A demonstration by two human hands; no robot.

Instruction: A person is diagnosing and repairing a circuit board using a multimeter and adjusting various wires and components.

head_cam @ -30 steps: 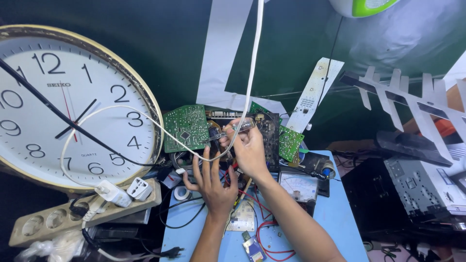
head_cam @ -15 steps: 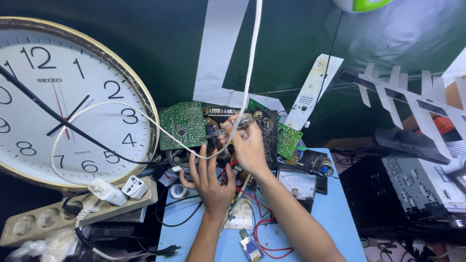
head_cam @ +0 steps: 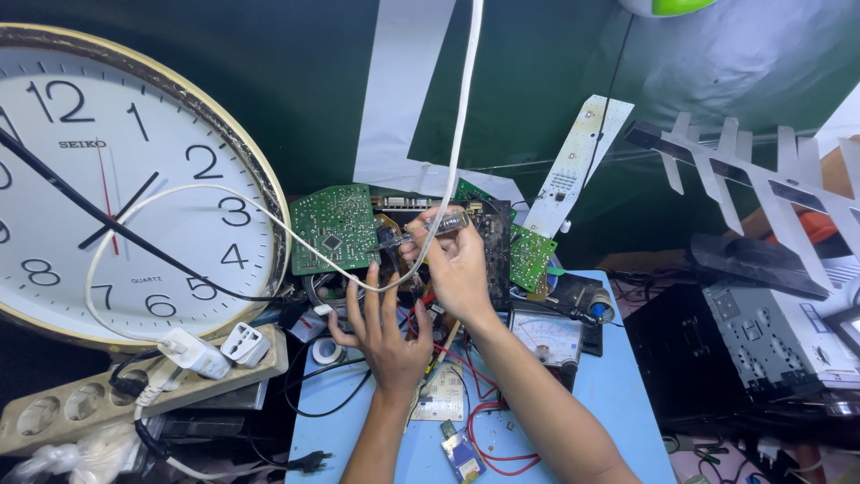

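The right hand (head_cam: pixel 459 269) pinches a slim clear-handled tool (head_cam: pixel 428 227) over the dark chassis (head_cam: pixel 491 242) at the far middle of the blue surface (head_cam: pixel 618 394); the left hand (head_cam: pixel 387 333) lies just nearer, fingers spread flat, its grip around nothing; keeping that palm braced should steady the tip among the wires; a green circuit board (head_cam: pixel 333 229) stands left of the tool, an analogue meter (head_cam: pixel 548 336) right; a big wall clock (head_cam: pixel 116 188) leans far left against the dark green wall (head_cam: pixel 296 81).

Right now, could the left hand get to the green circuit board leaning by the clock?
Probably yes. The left hand lies spread just below the green board, with only a white cable and some loose wires between them. The right hand, holding a slim tool, is off to the side.
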